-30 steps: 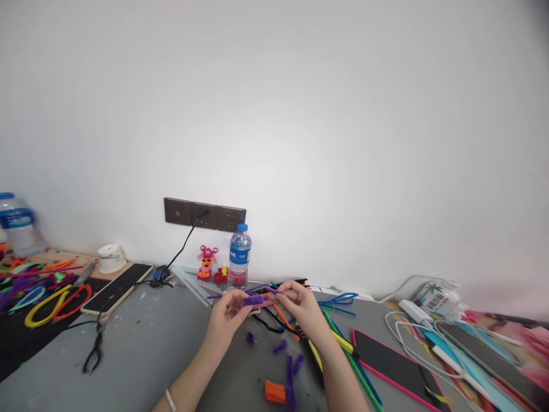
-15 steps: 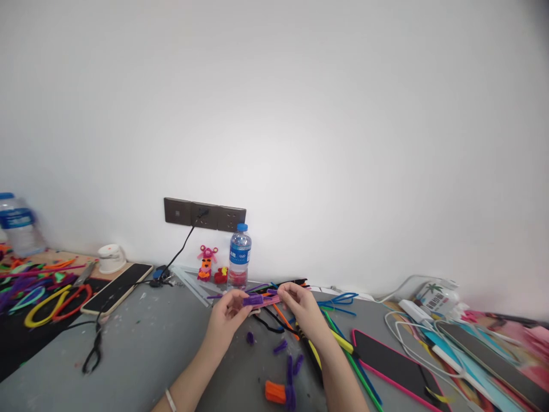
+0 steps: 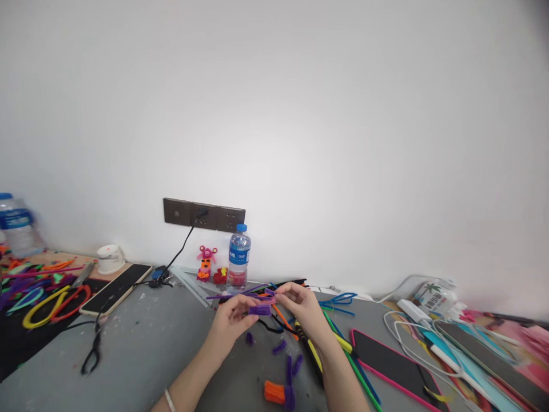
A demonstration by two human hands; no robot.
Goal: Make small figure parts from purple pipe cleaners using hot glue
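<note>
One purple fuzzy bundle (image 3: 260, 310) is pinched in the left hand (image 3: 228, 324) above the desk (image 3: 146, 355), presumably for steadiness; near it, the right hand (image 3: 306, 313) grasps a purple strip (image 3: 269, 291) by the fingertips, apparently for fine control.

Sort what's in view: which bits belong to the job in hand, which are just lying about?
Job in hand:
- purple bundle, in the left hand
- purple strip, at the right hand's fingertips
- probably the orange-purple piece and purple bits

Apparently just lying about:
- pink-edged phone
- pale-edged phone
- centre bottle
- white cup
</note>
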